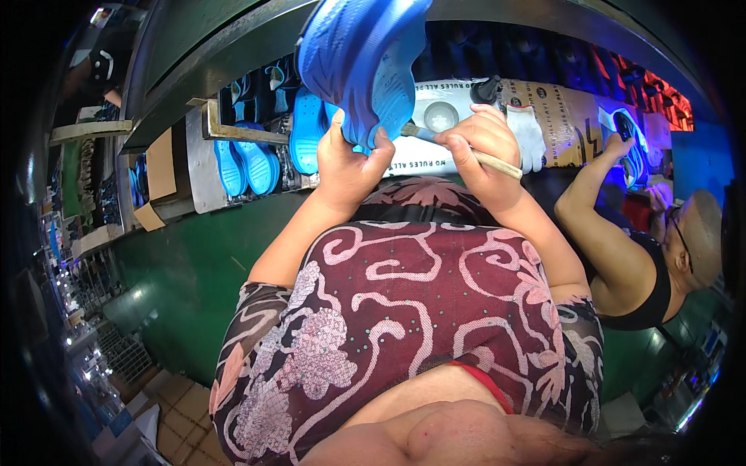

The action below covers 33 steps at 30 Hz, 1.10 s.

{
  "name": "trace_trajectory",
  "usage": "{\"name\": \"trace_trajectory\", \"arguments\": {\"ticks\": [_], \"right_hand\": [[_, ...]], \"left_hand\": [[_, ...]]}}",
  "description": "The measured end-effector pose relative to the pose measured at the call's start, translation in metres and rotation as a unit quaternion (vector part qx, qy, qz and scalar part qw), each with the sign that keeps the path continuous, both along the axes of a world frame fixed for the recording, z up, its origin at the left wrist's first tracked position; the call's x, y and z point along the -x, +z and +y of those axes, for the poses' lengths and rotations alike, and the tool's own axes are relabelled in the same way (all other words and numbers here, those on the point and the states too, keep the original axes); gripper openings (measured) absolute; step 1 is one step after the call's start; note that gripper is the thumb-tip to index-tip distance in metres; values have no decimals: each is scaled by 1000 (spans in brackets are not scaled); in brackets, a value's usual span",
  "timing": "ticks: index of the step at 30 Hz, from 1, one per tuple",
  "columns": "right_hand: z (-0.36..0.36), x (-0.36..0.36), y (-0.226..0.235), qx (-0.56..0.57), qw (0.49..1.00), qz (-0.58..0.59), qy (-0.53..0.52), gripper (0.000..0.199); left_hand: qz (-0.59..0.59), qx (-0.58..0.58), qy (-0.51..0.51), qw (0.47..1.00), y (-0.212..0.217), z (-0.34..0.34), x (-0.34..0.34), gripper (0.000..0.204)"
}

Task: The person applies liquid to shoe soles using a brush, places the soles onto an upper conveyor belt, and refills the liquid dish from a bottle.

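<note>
A bright blue moulded shoe sole (326, 62) is raised in front of me, its hollow inner side turned partly to the right. My left hand (350, 167) grips its lower end, thumb on the near edge. In my right hand (486, 151) is a brush with a pale wooden handle (501, 165), held slantwise with fingers wrapped round it. The brush's head end points left and meets the sole's lower inner edge; the bristles are mostly hidden there. Just beyond my right hand, a round grey dish (441, 116) sits on the white-covered bench.
More blue soles (260, 159) lie at the left, beside a metal bracket (245, 134). White gloves (527, 132) and a dark nozzle-like object (486, 91) are on the bench. A co-worker (641, 268) at right handles a shoe under blue light. A metal rail (256, 27) crosses above.
</note>
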State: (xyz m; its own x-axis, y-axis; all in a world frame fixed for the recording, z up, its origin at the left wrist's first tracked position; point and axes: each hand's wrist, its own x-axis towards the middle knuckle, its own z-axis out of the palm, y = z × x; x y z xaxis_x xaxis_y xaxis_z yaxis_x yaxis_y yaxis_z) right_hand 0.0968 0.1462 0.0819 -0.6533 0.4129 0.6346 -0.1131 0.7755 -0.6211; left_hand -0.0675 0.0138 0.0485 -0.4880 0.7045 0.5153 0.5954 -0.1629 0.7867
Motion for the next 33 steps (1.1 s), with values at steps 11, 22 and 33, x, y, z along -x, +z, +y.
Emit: {"name": "trace_trajectory", "arguments": {"ticks": [11,22,33], "right_hand": [[4,5,2,-17,1000,0,3,14],[11,-1,3,-18,1000,-10,7,15],[13,2,-2,9,1000,4,7,17]], "left_hand": [[45,-14,7,999,8,-1,0,36],[8,-18,10,1000,4,3,2,34],[60,-62,0,996,-3,10,5,31]]}}
